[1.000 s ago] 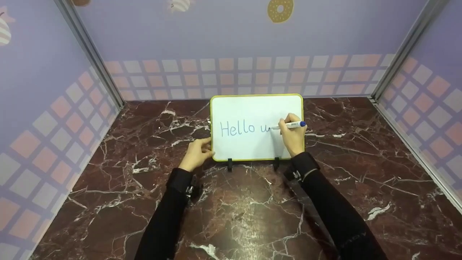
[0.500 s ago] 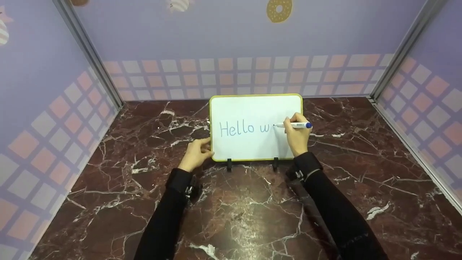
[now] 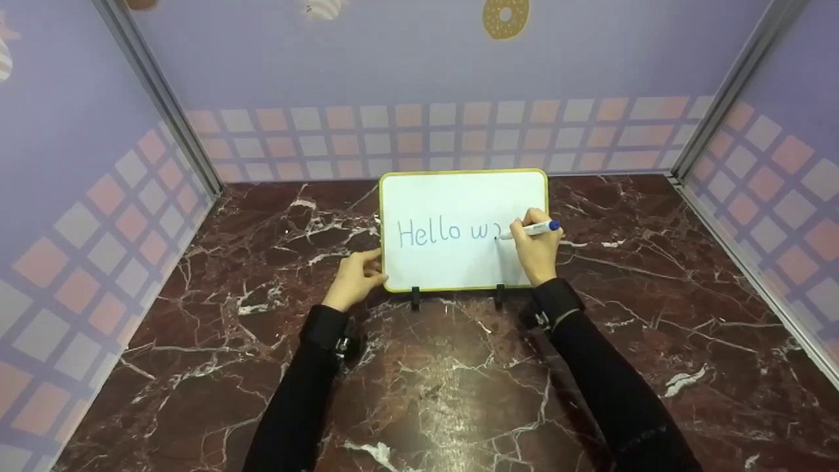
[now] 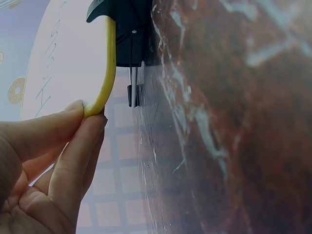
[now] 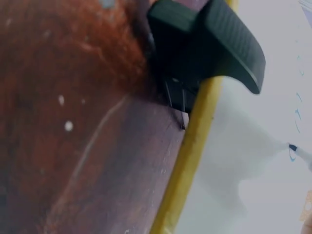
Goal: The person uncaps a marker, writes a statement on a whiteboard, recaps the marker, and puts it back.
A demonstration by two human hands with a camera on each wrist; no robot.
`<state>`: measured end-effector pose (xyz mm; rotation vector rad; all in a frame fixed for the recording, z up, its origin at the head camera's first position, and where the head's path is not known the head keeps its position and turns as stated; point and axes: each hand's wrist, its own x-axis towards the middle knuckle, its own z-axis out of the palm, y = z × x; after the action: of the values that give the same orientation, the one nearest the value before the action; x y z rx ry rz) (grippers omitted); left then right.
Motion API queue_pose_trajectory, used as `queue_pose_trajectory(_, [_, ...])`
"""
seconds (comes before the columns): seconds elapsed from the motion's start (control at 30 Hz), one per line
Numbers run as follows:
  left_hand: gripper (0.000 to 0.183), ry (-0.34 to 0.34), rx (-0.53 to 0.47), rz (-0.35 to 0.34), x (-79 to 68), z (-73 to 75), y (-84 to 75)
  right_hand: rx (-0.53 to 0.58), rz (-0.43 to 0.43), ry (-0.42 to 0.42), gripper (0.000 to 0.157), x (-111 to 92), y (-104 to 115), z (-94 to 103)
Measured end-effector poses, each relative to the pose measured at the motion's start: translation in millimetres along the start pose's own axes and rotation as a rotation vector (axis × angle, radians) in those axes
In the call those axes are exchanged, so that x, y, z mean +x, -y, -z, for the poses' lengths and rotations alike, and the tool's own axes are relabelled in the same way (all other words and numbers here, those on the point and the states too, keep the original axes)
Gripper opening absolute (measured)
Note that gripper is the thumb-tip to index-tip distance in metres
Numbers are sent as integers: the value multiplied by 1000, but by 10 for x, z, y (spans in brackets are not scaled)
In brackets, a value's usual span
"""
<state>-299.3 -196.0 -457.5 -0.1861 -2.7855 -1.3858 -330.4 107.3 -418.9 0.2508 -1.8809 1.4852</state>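
A small whiteboard (image 3: 446, 269) with a yellow rim leans upright, "Hello w" and part of a curved letter written on it in blue. My left hand (image 3: 354, 280) pinches its lower left corner; in the left wrist view the thumb and fingers (image 4: 73, 161) close on the yellow rim (image 4: 110, 58). In my right hand (image 3: 537, 252) is a white marker (image 3: 539, 229) with a blue end, held like a pen. Its dark tip (image 5: 292, 146) is at the board's surface beside the unfinished curve in the right wrist view.
Black stand feet (image 3: 415, 298) hook over the board's lower edge; one black clip (image 5: 214, 44) looms large in the right wrist view. Below is a dark red marbled tabletop (image 3: 419, 380). Purple walls (image 3: 432, 59) with a checked band enclose it at the back and both sides.
The right hand has moved the marker slightly right, then back left and down. The "w" is now whole, and a curved stroke has appeared after it. My left hand stays at the corner.
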Motion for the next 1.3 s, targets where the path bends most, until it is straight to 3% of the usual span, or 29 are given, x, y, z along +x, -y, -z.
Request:
queue_pose_trajectory(0.17, [58,8,5,2,9,-8,4,89,-47,-1,29,44,-37,0])
queue_pose_trajectory(0.43, [58,2,3,-2,4,-3,-7,173,-18,-88,30,90,-87,93])
queue_pose_trajectory(0.83, [57,-14,-8,-33,-8,1,17,136,-58,-23,30,128,-132,126])
queue_pose_trajectory(1.17, [58,-12,2,-20,3,7,5,23,-49,-52,32,101,-118,147])
queue_pose_trajectory(1.3, [57,-12,0,-23,8,5,11,66,-47,-52,32,106,-129,158])
